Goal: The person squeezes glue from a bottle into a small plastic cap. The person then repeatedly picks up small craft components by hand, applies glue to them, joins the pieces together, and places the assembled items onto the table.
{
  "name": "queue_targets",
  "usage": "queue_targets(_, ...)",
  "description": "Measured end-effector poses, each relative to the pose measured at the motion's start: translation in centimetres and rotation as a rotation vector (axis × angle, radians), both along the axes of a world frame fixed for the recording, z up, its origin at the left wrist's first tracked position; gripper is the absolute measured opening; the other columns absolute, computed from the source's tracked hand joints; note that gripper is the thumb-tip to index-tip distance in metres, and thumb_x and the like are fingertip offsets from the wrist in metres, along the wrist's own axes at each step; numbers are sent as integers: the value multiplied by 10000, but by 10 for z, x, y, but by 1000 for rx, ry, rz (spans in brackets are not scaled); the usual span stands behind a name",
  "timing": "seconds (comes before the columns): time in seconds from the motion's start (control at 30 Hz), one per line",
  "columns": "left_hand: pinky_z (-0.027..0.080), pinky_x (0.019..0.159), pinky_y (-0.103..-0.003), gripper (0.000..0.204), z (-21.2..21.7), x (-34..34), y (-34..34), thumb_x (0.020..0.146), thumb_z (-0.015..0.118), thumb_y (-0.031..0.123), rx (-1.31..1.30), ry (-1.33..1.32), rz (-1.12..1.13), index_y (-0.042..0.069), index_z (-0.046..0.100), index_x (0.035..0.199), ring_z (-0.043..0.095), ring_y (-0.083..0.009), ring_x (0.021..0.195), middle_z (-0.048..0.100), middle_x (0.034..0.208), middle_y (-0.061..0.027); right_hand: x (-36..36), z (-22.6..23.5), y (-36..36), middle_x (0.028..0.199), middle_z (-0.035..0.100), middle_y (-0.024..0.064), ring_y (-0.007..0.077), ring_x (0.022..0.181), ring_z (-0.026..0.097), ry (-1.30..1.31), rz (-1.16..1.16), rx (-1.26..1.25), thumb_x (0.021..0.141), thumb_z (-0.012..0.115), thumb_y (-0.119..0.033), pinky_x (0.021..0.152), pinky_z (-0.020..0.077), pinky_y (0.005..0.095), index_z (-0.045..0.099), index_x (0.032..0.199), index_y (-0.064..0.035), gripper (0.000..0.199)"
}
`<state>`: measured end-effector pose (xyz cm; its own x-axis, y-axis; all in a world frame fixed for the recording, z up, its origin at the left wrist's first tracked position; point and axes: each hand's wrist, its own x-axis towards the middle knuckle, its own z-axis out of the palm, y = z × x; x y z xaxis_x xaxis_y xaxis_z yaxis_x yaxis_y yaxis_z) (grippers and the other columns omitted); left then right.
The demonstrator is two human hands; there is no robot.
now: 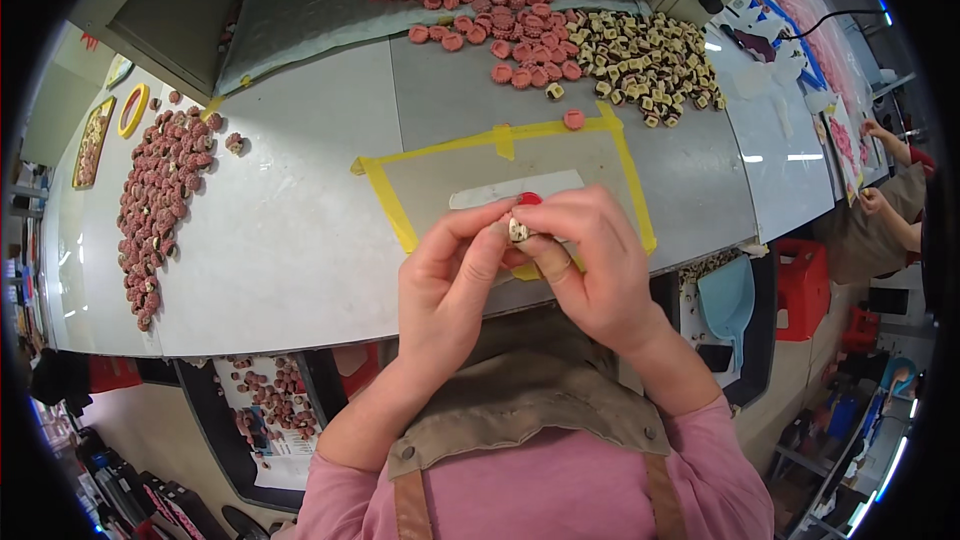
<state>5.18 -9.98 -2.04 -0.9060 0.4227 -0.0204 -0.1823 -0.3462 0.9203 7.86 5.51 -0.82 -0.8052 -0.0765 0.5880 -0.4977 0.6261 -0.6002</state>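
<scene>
both hands meet over the near edge of the table (pixel 300 240). the left hand (pixel 445 280) and right hand (pixel 590 260) pinch a small cream piece (pixel 518 230) between their fingertips, with a red cap (pixel 529 199) just above it, right at the right hand's fingers. under them is a yellow tape square (pixel 505 140) with a white strip (pixel 515 188) inside. further back sit a pile of pink caps (pixel 500 0) and cream pieces (pixel 650 55); more pink ones (pixel 160 200) lie far left.
</scene>
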Motion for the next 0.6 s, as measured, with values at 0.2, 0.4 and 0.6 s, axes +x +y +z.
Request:
queue_targets(0.2,509,810,-256,259,3,2,1,965,501,64,-95,71,5,-26,526,1207,580,-119,947,562,1033,-55,2,-4,10,1023,586,110,248,893,574,-12,47,-44,830,687,-138,766,483,331,585,1076,-46,281)
queue_targets(0.4,499,825,-269,412,0,4,8,922,552,34,2,14,-93,-9,402,1304,576,-130,972,568,1038,-93,10,-16,25,1052,563,113,238,935,567,-138,186,-81,832,693,-195,794,480,330,561,1111,-44,343)
queue_targets(0.6,485,830,-268,556,-16,8,20,835,625,-15,-225,366,21,-4,366,1326,574,-132,906,574,978,-83,12,-34,20,1028,536,96,283,919,539,-45,39,-68,728,727,-61,768,466,362,555,1073,-54,386)
